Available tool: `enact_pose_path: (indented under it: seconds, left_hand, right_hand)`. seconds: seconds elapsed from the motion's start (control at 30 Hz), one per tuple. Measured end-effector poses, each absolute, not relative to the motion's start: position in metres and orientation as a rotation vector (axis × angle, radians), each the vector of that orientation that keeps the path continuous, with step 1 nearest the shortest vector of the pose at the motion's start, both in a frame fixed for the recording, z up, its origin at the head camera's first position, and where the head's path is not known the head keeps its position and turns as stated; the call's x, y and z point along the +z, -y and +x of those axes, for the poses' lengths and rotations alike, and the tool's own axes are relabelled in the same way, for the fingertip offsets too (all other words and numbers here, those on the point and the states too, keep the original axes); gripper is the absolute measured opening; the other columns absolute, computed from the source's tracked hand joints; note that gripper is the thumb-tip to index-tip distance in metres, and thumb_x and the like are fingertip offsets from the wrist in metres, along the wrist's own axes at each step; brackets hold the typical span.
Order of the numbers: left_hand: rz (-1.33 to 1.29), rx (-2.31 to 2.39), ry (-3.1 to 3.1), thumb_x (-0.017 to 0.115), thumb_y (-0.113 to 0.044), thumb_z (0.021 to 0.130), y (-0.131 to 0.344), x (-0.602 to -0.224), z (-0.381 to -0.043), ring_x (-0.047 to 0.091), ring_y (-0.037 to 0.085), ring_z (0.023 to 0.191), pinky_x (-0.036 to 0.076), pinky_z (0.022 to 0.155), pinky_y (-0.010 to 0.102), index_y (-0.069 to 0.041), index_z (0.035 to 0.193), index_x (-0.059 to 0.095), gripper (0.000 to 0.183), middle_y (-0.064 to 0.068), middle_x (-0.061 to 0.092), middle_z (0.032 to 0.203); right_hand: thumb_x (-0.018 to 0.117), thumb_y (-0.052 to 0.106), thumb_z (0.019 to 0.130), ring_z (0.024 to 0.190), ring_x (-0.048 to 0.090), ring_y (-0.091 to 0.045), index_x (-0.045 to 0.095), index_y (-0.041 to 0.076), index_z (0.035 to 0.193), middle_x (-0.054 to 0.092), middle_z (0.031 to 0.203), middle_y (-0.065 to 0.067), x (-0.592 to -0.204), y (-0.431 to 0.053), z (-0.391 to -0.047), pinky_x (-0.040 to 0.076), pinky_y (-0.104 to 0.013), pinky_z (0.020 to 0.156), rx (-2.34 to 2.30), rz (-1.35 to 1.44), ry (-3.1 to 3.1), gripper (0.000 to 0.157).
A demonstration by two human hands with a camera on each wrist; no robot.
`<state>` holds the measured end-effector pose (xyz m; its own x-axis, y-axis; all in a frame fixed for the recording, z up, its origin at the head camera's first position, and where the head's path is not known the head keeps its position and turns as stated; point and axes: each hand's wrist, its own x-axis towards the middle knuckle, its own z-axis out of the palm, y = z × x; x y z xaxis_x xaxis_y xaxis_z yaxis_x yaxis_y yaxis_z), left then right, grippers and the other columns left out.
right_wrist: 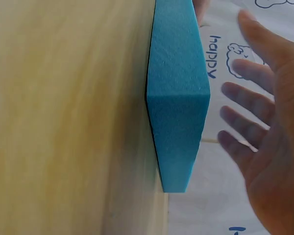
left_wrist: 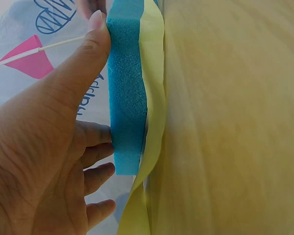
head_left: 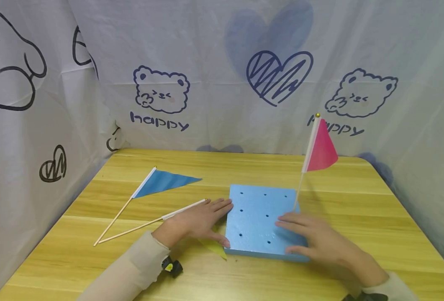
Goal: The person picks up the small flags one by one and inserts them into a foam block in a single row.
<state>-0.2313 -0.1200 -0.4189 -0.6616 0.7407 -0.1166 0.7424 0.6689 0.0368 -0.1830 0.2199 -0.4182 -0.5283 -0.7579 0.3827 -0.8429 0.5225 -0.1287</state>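
The blue flag (head_left: pixel 163 184) lies toward the far left corner of the worktop (head_left: pixel 63 259); the yellow flag (head_left: pixel 215 249) lies partly under the left hand (head_left: pixel 199 219), whose spread grip holds nothing and touches the block (head_left: pixel 253 228), set in from the far edge; the pink flag (head_left: pixel 321 148) stands at its right side; the right hand (head_left: pixel 321 240), grip wide, holds nothing

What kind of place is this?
Maybe a play or craft corner: there's a wooden-looking table, a white cloth with bear drawings behind it, and a pink flag and blue block.
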Motion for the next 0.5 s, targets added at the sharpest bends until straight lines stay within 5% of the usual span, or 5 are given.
enact_pose_path:
  seconds: [0.23,0.5]
  left_hand:
    - [1.229,-0.019,-2.756,0.026,-0.084,0.066,0.119,-0.417,-0.232,0.01,0.02,0.134,0.016,0.106,0.044,-0.017,0.144,0.007,0.105,0.0,0.008,0.149]
    - [1.225,0.001,-2.745,0.028,-0.083,0.066,0.119,-0.416,-0.231,0.009,0.021,0.134,0.016,0.106,0.045,-0.017,0.144,0.008,0.105,0.001,0.007,0.149]
  right_hand:
    - [0.052,0.053,0.082,0.128,0.029,-0.02,0.039,0.027,0.135,0.035,0.139,0.005,-0.419,-0.219,-0.174,0.035,-0.044,0.095,0.347,1.372,2.713,0.061]
    - [0.045,0.051,0.087,0.131,0.023,-0.02,0.033,0.03,0.138,0.028,0.142,0.008,-0.42,-0.224,-0.17,0.032,-0.043,0.098,0.32,1.368,2.825,0.057]
